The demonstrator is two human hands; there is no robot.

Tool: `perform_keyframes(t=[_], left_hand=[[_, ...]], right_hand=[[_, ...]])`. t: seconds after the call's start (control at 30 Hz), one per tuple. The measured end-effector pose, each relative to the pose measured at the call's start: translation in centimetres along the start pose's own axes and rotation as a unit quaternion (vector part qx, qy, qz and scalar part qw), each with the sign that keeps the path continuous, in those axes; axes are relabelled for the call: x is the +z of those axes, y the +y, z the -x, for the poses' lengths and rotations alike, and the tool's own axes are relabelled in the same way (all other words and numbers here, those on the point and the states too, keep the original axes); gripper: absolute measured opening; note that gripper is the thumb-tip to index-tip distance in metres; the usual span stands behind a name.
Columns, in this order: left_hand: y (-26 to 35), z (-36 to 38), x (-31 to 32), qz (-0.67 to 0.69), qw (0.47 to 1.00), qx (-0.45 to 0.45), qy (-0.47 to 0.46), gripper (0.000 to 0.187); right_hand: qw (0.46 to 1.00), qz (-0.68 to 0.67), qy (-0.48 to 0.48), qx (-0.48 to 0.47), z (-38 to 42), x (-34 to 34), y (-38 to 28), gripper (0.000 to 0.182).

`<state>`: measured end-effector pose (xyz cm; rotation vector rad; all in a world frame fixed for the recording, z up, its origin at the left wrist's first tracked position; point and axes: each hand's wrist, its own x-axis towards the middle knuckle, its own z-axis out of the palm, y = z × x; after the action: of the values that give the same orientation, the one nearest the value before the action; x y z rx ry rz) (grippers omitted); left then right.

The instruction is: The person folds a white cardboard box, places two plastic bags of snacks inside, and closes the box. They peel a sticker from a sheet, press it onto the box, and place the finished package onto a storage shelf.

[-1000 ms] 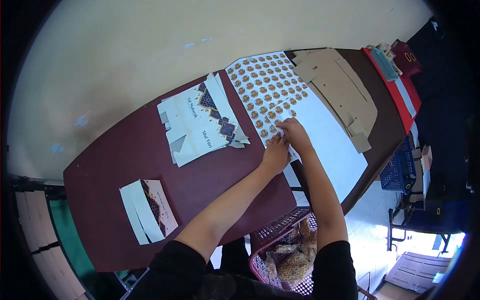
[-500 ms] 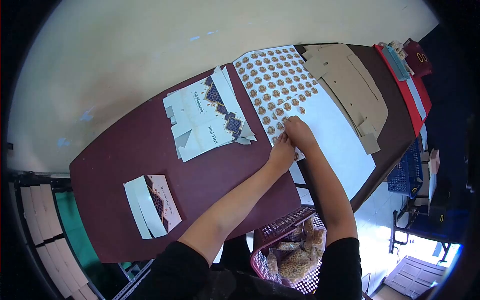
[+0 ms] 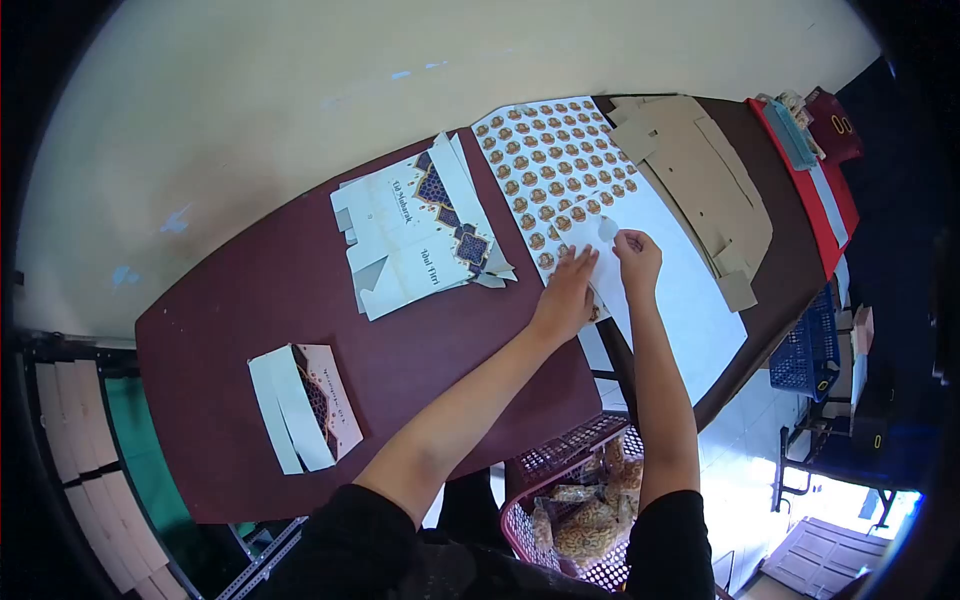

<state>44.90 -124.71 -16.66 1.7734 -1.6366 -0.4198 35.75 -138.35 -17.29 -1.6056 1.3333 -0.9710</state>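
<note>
A sheet of round brown stickers [image 3: 547, 170] lies on the table, its lower part over a plain white sheet [image 3: 690, 300]. My left hand [image 3: 566, 298] rests flat on the sheet's lower edge with its fingers stretched out. Just right of it, my right hand [image 3: 640, 262] pinches a round sticker [image 3: 608, 229] between thumb and fingers; the sticker's pale side shows. To the left are flat printed box blanks [image 3: 400, 235] reading "Eid Mubarak" and "Idul Fitri". A folded printed box [image 3: 305, 408] sits near the table's left front.
Brown cardboard blanks [image 3: 700, 170] lie beyond the white sheet. A pink basket [image 3: 520, 525] with bagged snacks stands below the maroon table's [image 3: 230, 300] front edge. Further right are a red box [image 3: 815, 190] and a blue crate [image 3: 800, 345].
My right hand has moved from beside my left hand to the right, lifting a round sticker off the sheet. My left hand has flattened on the sheet. The boxes stay put.
</note>
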Motion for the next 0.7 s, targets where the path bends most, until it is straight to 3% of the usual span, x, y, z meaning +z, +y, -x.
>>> perform_keyframes(t=[0.07,0.1,0.13,0.2,0.23,0.3,0.37,0.43,0.53,0.57,0.63,0.67,0.7], left_hand=[[1.7,0.5,-2.2,0.242,0.955,-0.094,0.145,0.044],[1.7,0.9,-2.5,0.243,0.954,-0.095,0.146,0.044],[1.6,1.2,-2.9,0.337,0.923,-0.096,0.159,0.044],[2.9,1.9,-5.0,0.542,0.815,-0.112,0.174,0.040],[3.5,2.6,-6.3,0.539,0.817,-0.110,0.173,0.040],[4.2,4.3,-9.3,0.594,0.768,-0.108,0.214,0.035],[4.2,6.8,-12.4,0.585,0.769,-0.136,0.218,0.031],[3.9,9.9,-15.2,0.599,0.755,-0.204,0.171,0.027],[3.0,15.3,-18.8,0.553,0.808,-0.126,0.161,0.024],[2.7,17.1,-20.0,0.548,0.806,-0.130,0.180,0.024],[1.9,21.0,-22.8,0.477,0.853,-0.152,0.149,0.021],[0.5,23.3,-23.5,0.451,0.872,-0.156,0.110,0.034],[0.3,25.1,-25.2,0.450,0.868,-0.167,0.124,0.034]], right_hand=[[0.999,-0.008,-0.023,-0.024,3.4,-0.6,-4.5,0.015],[0.998,-0.019,-0.047,-0.046,5.2,-0.7,-6.3,0.013],[0.993,-0.021,-0.068,-0.090,6.5,-0.6,-7.1,0.013],[0.975,-0.031,-0.101,-0.194,9.3,-0.3,-9.2,0.015],[0.966,0.008,-0.109,-0.233,10.5,-0.4,-10.5,0.020],[0.960,-0.020,-0.137,-0.244,12.6,-0.5,-13.0,0.026],[0.964,-0.204,-0.148,-0.085,15.1,0.3,-14.4,0.021],[0.947,-0.273,-0.166,-0.031,17.9,1.2,-17.0,0.018],[0.923,-0.272,-0.263,-0.074,22.2,3.1,-16.8,0.016],[0.917,-0.273,-0.282,-0.076,23.8,3.8,-16.9,0.016],[0.918,-0.272,-0.285,-0.046,27.3,5.6,-17.2,0.010],[0.911,-0.270,-0.308,-0.041,28.9,6.4,-17.5,0.010],[0.908,-0.284,-0.306,-0.029,30.5,7.2,-17.9,0.008]])
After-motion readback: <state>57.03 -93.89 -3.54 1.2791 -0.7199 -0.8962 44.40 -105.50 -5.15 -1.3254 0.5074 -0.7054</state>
